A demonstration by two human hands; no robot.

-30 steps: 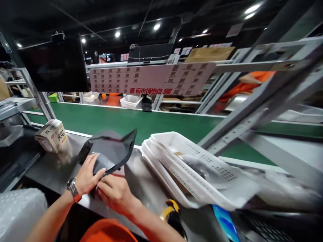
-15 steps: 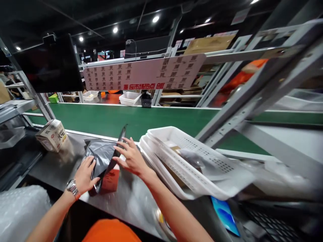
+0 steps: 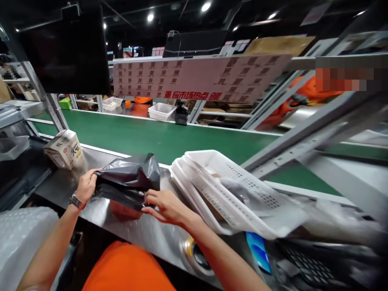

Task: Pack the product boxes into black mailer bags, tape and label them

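A dark grey plastic mailing bag [image 3: 130, 171] lies over a red box [image 3: 125, 211] on the metal bench, with the front end of the box sticking out of the bag's mouth. My left hand [image 3: 87, 186], with a watch on its wrist, is closed on the bag's left edge. On the other side my right hand [image 3: 163, 205] pinches the bag's near right edge, beside the box. Most of the box is hidden under the plastic.
Stacked white plastic baskets [image 3: 212, 190] stand right of the bag, a clear-wrapped item inside. A printed carton [image 3: 65, 148] sits at left. Behind runs a green conveyor belt [image 3: 136, 131]. Near the front are a tape roll [image 3: 198, 256], a blue packet [image 3: 258, 251], a keyboard [image 3: 312, 266] and bubble wrap [image 3: 27, 238].
My left hand has moved left and up onto the bag's edge. My right hand has dropped lower. The bag is now spread wider and pulled over the red box.
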